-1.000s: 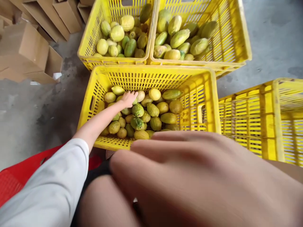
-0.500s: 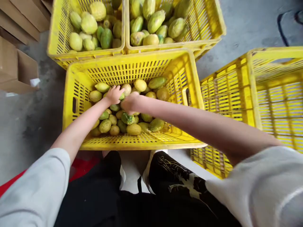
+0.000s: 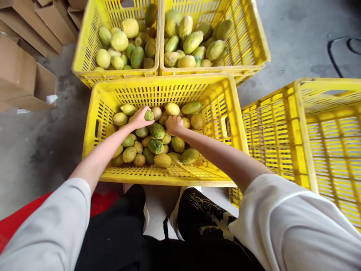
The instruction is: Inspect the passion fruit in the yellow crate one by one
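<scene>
In the near yellow crate (image 3: 97, 150) lies a pile of oval green and yellow fruit, papaya-like in shape. My left hand (image 3: 139, 118) is closed around a small green fruit (image 3: 149, 115), whose end pokes out past the fingers. Just to its right, my right hand (image 3: 174, 125) is curled down among the fruit; what its fingers hold is hidden under them. Between and below the hands sit a green fruit (image 3: 157, 130) and a bumpy dark green one (image 3: 156, 146). A yellow fruit (image 3: 172, 109) rests behind the right hand.
Two more yellow crates, a left one (image 3: 84, 49) and a right one (image 3: 256, 45), hold larger-looking fruit behind the near crate. Another yellow crate (image 3: 299, 131) stands at the right. Cardboard boxes (image 3: 22, 71) are at the left, and a black cable (image 3: 332, 56) lies on the floor.
My right hand has moved right, away from my left hand, uncovering a green fruit. The left hand now has a small green fruit in its grasp. The view has shifted slightly.
</scene>
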Available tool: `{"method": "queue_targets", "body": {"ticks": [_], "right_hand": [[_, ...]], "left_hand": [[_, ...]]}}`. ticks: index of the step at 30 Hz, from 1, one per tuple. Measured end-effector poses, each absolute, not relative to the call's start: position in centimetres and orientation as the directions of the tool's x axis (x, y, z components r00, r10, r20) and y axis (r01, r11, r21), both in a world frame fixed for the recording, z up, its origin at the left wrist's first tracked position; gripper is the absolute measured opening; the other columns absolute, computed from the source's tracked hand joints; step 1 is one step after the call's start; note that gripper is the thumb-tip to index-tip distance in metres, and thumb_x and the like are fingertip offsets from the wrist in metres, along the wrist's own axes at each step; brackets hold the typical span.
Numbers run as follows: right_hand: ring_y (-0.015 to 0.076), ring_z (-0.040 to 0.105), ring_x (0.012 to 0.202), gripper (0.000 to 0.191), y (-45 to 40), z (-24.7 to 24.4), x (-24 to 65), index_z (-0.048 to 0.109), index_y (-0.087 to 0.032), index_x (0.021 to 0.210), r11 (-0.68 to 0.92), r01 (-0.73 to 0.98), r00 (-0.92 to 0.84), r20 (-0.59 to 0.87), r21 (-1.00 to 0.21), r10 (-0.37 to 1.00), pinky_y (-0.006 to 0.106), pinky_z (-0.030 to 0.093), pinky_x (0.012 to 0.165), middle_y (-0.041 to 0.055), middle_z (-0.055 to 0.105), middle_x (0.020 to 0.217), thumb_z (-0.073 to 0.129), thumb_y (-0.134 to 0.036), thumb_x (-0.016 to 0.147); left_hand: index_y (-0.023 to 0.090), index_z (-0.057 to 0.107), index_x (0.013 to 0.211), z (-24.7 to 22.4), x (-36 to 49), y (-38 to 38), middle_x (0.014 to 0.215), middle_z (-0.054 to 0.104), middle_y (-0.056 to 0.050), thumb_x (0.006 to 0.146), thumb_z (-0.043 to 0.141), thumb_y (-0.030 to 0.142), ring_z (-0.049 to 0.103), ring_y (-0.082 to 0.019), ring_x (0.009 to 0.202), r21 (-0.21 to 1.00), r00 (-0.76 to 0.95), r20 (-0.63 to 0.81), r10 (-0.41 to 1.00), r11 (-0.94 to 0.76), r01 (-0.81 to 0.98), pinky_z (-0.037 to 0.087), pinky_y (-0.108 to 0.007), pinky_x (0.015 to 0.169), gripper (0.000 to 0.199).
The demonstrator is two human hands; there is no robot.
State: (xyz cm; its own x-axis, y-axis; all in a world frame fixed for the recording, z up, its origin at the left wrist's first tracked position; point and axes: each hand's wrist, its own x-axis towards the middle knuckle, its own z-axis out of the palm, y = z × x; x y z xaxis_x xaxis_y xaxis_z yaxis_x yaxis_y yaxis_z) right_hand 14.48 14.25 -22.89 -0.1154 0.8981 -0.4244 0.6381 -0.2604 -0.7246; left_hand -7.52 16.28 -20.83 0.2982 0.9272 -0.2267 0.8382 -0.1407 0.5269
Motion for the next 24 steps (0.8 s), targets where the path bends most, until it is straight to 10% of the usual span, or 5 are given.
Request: {"method": "queue_targets", "body": {"ticks": [4, 9, 16, 24], "right_hand": [[0.0574, 0.073, 0.156, 0.074, 14.0, -21.4, 16.3, 0.069, -0.021, 0.128, -0.147, 0.847, -0.124, -0.459, -0.511, 0.88, 0.065, 0.059, 0.135, 0.0317, 0.084, 0.139, 0.115, -0.029, 0.071], [0.0314, 0.079, 0.118, 0.067, 14.2, -18.2, 18.1, 0.062, -0.03, 0.117, -0.232, 0.448, -0.219, -0.358, -0.863, 0.908, 0.042, 0.069, 0.106, 0.0056, 0.081, 0.11, 0.106, -0.064, 0.081], [0.0308, 0.088, 0.121, 0.042, 12.9, -12.5, 14.5, 0.056, -0.034, 0.123, -0.507, -0.207, -0.369, -0.413, -0.837, 0.832, 0.046, 0.077, 0.099, 0.0051, 0.087, 0.125, 0.083, -0.046, 0.092], [0.0302, 0.088, 0.091, 0.057, 10.6, -15.9, 15.6, 0.069, -0.033, 0.113, -0.434, -0.282, -0.191, -0.393, -0.856, 0.899, 0.044, 0.081, 0.082, 0.0001, 0.081, 0.095, 0.103, -0.068, 0.084]], "left_hand": [[0.03, 0.067, 0.123, -20.7, -7.1, 15.3, 0.138, 0.085, -0.006, 0.097, 0.091, 0.036, 0.08, -0.032, 0.144, 0.732, 0.145, -0.2, 0.969, 0.05, 0.679, 0.061, -0.046, 0.134, 0.036], [0.03, 0.066, 0.109, -19.4, -5.8, 15.6, 0.105, 0.079, -0.003, 0.104, 0.088, 0.061, 0.087, -0.028, 0.102, 0.905, -0.088, -0.365, 0.927, 0.376, 0.197, 0.071, -0.038, 0.085, 0.038], [0.032, 0.061, 0.104, -13.5, -5.5, 15.5, 0.093, 0.078, -0.008, 0.097, 0.073, 0.089, 0.088, -0.034, 0.109, 0.906, -0.057, -0.418, 0.906, 0.412, -0.098, 0.073, -0.043, 0.081, 0.058], [0.029, 0.072, 0.101, -12.3, -4.7, 11.3, 0.084, 0.075, -0.007, 0.11, 0.078, 0.07, 0.088, -0.034, 0.106, 0.7, -0.062, -0.662, 0.747, 0.587, -0.407, 0.074, -0.042, 0.08, 0.043]]}}
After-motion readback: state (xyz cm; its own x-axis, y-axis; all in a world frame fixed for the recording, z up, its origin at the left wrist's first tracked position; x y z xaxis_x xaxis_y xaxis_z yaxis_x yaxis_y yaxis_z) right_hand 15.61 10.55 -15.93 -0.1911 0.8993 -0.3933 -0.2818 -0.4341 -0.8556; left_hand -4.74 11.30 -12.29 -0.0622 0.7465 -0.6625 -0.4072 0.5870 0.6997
